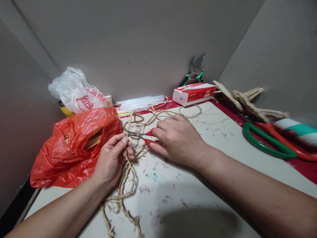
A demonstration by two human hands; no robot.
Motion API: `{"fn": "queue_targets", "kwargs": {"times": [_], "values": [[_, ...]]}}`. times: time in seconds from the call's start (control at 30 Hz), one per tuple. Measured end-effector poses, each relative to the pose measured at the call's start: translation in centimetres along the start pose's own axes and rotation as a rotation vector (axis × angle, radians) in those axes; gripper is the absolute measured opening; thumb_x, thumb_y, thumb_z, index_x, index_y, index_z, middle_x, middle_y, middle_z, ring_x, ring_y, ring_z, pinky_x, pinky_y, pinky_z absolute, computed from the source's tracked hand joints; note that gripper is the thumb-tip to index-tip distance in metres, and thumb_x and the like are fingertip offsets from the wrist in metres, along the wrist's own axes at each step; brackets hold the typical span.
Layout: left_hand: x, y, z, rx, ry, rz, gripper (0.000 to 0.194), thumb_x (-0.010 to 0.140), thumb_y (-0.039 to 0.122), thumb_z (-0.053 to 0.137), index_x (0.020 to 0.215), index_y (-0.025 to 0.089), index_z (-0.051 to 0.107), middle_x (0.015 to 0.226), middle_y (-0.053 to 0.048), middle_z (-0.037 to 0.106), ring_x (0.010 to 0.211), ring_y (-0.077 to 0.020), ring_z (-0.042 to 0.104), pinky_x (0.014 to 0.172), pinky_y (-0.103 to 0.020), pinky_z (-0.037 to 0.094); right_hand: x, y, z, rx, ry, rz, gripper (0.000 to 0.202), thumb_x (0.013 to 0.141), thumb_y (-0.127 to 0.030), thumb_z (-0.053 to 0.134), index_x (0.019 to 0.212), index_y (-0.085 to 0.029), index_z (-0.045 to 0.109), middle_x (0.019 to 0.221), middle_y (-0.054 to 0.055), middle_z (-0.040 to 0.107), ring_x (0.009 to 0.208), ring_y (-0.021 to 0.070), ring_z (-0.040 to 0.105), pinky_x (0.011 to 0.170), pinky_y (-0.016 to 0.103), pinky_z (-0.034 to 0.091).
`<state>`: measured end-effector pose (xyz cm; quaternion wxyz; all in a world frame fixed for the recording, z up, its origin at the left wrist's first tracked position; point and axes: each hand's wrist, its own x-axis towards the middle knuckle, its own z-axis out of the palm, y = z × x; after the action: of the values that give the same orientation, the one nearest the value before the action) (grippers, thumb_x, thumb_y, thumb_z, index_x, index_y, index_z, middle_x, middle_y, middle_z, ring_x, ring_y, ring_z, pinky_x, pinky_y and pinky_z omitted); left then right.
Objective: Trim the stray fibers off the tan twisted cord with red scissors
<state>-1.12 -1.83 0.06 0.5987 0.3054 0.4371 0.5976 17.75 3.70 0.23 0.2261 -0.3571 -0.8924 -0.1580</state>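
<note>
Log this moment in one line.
left hand: pinching straw rope | right hand: gripping red-handled scissors, blades at rope | beside left hand: red plastic bag

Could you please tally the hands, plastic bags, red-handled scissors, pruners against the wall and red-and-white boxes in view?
Hands: 2
Plastic bags: 2
Red-handled scissors: 1
Pruners: 1
Red-and-white box: 1
Total: 7

A bare left arm (65, 206) and right arm (250, 183) extend from the lower corners, left hand (115, 153) in a fingertip pinch, right hand (177, 138) knuckles-up in a curled grip.
</note>
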Motion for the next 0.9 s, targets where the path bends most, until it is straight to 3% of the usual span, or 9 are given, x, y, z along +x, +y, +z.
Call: {"fn": "queue_targets", "kwargs": {"times": [0.33,0.7,0.8,0.9], "values": [[0.2,-0.1,-0.1,0.009,-0.030,-0.037,0.014,0.076,0.014,0.067,0.088,0.013,0.062,0.069,0.000,0.062,0.056,-0.0076,0.056,0.050,-0.019,0.048,0.0,-0.3,0.3,0.147,-0.088,0.034,0.029,0.080,-0.039,0.053,0.065,-0.018,0.064,0.059,0.001,0.060,0.060,0.0149,0.049,0.065,0.031,0.026],[0.3,-0.1,-0.3,0.013,-0.010,-0.038,0.015,0.074,0.013,0.068,0.089,0.013,0.063,0.068,0.001,0.061,0.056,-0.0075,0.056,0.050,-0.019,0.047,-0.1,0.0,0.3,0.258,-0.037,-0.006,0.028,0.082,-0.032,0.052,0.059,-0.017,0.060,0.055,-0.001,0.055,0.055,0.0122,0.042,0.063,0.030,0.027],[0.2,-0.2,-0.4,0.047,-0.003,-0.016,0.015,0.074,0.016,0.069,0.089,0.014,0.064,0.067,0.001,0.060,0.055,-0.0073,0.055,0.049,-0.018,0.046,0.0,-0.3,0.6,0.500,0.022,0.169,0.030,0.079,-0.030,0.052,0.052,-0.018,0.052,0.052,-0.002,0.047,0.053,0.0104,0.037,0.058,0.028,0.026],[0.1,-0.4,-0.5,0.170,-0.008,0.045,0.015,0.075,0.021,0.069,0.089,0.016,0.065,0.061,0.003,0.059,0.051,-0.0074,0.053,0.049,-0.019,0.045,0.4,-1.0,0.7,0.986,0.069,0.502,0.035,0.079,-0.034,0.054,0.050,-0.018,0.043,0.050,-0.004,0.040,0.050,0.0086,0.034,0.051,0.025,0.025]]}}
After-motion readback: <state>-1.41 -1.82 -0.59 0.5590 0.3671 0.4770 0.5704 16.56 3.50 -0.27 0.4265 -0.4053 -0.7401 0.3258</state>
